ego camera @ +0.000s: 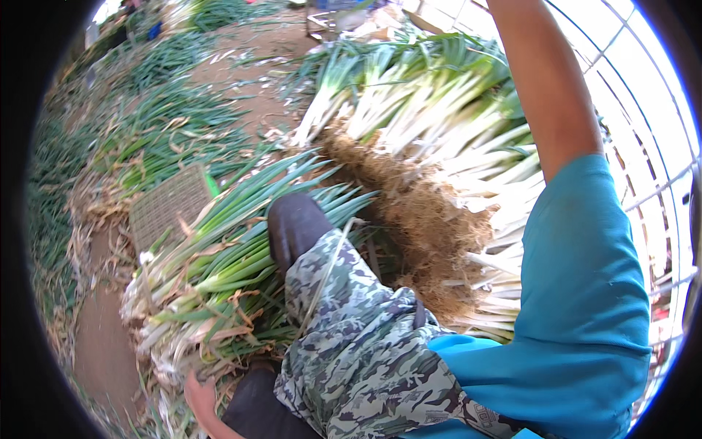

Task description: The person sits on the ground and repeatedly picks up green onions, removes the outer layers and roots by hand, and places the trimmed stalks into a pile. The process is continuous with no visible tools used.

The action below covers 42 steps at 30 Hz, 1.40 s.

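Note:
My left hand (201,394) is low at the left of the view, at the white root ends of an untrimmed pile of large green onions (236,263). Its fingertips are partly hidden there, so a grip cannot be made out. My right arm reaches up past the top edge, and its hand is out of view. The pile's green leaves lie towards my knee in dark covering. Beyond my camouflage-patterned apron lies a long row of cleaner green onions (439,120), with white stalks and brown roots (417,219) facing me.
A mesh-surfaced crate or stool (170,206) with a green edge stands beside the pile. More green onions (164,131) and dry leaf scraps cover the ground at the left. A wire grid (652,186) runs along the right. A metal frame (323,24) stands at the top.

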### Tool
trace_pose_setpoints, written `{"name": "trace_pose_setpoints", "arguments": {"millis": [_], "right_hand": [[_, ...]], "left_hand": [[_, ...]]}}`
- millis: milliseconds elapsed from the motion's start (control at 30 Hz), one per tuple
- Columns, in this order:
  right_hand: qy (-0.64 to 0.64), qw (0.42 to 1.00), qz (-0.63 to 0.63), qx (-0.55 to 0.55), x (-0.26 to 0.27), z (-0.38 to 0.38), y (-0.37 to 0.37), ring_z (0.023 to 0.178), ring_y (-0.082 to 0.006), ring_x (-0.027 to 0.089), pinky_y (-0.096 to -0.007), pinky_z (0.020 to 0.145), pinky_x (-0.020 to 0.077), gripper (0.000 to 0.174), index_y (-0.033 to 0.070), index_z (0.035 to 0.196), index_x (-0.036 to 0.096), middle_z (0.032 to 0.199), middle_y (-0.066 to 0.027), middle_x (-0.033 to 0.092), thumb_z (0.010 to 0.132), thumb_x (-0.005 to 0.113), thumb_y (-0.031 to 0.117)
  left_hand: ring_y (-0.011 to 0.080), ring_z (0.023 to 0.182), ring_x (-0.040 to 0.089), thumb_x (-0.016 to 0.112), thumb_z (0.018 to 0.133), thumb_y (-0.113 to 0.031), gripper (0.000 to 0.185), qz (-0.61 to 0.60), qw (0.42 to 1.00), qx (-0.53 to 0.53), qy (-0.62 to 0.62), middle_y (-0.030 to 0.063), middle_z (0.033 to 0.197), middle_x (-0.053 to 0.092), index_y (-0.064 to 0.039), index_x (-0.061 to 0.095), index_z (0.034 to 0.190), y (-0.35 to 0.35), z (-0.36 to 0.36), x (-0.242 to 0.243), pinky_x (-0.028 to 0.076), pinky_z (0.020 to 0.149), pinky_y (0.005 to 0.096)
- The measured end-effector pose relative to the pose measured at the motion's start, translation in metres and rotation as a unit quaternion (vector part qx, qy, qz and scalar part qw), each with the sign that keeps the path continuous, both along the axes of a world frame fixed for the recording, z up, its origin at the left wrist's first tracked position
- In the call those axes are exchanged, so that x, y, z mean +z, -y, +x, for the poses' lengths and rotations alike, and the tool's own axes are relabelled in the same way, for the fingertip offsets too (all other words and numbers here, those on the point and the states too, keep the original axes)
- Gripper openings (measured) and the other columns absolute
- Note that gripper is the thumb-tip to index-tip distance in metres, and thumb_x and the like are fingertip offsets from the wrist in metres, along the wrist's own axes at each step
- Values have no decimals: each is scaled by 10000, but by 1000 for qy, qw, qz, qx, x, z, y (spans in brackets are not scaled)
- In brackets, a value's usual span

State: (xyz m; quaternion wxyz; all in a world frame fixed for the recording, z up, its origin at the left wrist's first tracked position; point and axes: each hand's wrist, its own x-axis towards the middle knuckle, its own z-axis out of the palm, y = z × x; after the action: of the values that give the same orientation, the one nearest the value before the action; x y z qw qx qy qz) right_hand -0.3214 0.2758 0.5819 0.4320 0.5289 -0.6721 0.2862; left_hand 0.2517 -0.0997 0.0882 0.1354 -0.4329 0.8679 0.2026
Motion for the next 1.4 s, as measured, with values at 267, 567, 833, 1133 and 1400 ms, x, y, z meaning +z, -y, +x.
{"name": "trace_pose_setpoints", "arguments": {"millis": [267, 567, 833, 1133, 1400], "right_hand": [[372, 734, 369, -432, -259, -5, -274, 1317, -303, 565, -450, 1006, 558, 710, 113, 1355, 652, 1410, -139, 611, 743, 467, -197], [415, 736, 252, -473, -454, 116, -244, 1333, -303, 544, -443, 1153, 419, 367, 154, 1205, 721, 1357, -96, 650, 843, 769, 126], [472, 755, 264, -369, -476, 66, -131, 1192, -326, 634, -444, 1038, 494, 388, 126, 1225, 722, 1200, -143, 716, 841, 728, 176], [514, 817, 260, -40, -460, 88, 136, 985, -191, 740, -345, 836, 570, 234, 19, 1097, 730, 1028, -108, 765, 886, 734, 119], [396, 790, 463, 65, -550, 197, 362, 1136, -357, 644, -465, 984, 511, 313, 82, 1205, 679, 1165, -144, 698, 905, 671, 170]], "left_hand": [[367, 905, 722, 810, 737, -76, 487, -6, 999, -22, 34, 197, 978, 744, 18, 672, 1194, 7, 3, -12, 539, 826, 440], [206, 846, 684, 739, 798, -17, 439, 126, 987, -40, -87, 133, 985, 721, 20, 654, 1227, 16, -11, 26, 540, 783, 348], [173, 879, 657, 703, 830, 40, 451, 224, 960, 6, -169, 132, 1032, 692, 18, 622, 1273, 36, -11, 26, 538, 806, 312], [342, 943, 707, 782, 833, -165, 420, 137, 988, -39, -56, 182, 1051, 735, -15, 667, 1208, 30, -7, 29, 540, 852, 420], [386, 1019, 680, 759, 838, -263, 497, 31, 985, -162, -57, 169, 1117, 704, -77, 628, 1280, 18, -24, 25, 539, 858, 496]]}}
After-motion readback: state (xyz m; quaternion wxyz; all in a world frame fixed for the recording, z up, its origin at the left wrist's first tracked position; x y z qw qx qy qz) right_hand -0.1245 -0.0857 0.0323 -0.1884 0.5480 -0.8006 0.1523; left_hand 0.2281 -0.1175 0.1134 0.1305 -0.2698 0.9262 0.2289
